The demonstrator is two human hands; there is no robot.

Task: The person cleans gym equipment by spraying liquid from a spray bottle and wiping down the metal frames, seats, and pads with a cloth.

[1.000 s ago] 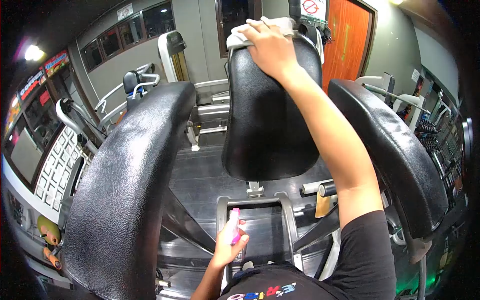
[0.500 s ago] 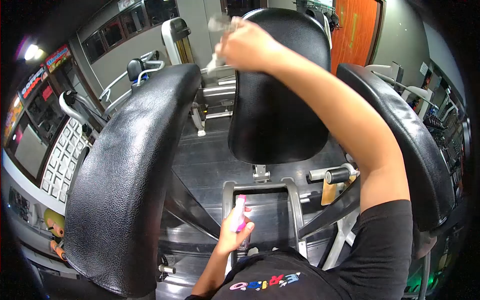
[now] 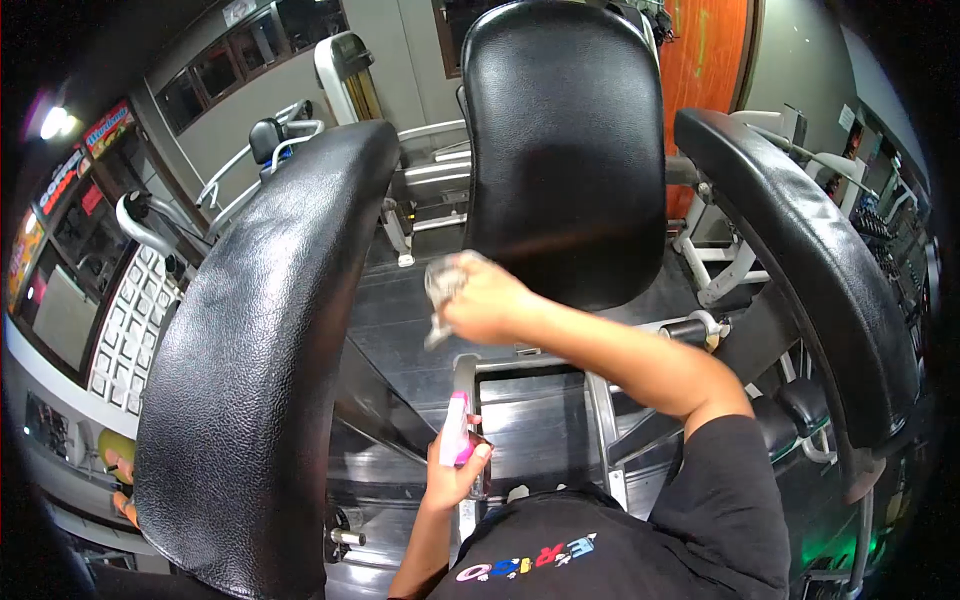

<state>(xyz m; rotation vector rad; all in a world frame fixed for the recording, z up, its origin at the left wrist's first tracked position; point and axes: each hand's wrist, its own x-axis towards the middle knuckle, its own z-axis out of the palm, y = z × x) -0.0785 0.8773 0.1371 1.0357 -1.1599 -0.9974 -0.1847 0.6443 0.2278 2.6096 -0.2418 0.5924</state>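
Note:
My right hand [image 3: 480, 300] is closed around a crumpled light cloth [image 3: 441, 290], held in the air in front of the lower left edge of the black backrest pad [image 3: 570, 150]. Low in the view, my left hand [image 3: 452, 472] grips a spray bottle [image 3: 457, 430] with a pink and white top. Its lower part is partly hidden by my fingers. The backrest pad stands upright and its front is uncovered. Long black pads flank it, one on the left [image 3: 260, 340] and one on the right [image 3: 800, 270].
A grey metal frame [image 3: 465, 375] lies below the backrest, above the dark floor [image 3: 385, 315]. Other gym machines stand behind at the left [image 3: 345, 85] and right. An orange-brown door [image 3: 710, 50] is at the back right, and windows line the left wall.
My right hand has left the top of the backrest, swung to its left side and come down with the cloth. My left hand keeps its hold on the bottle, nearly in place.

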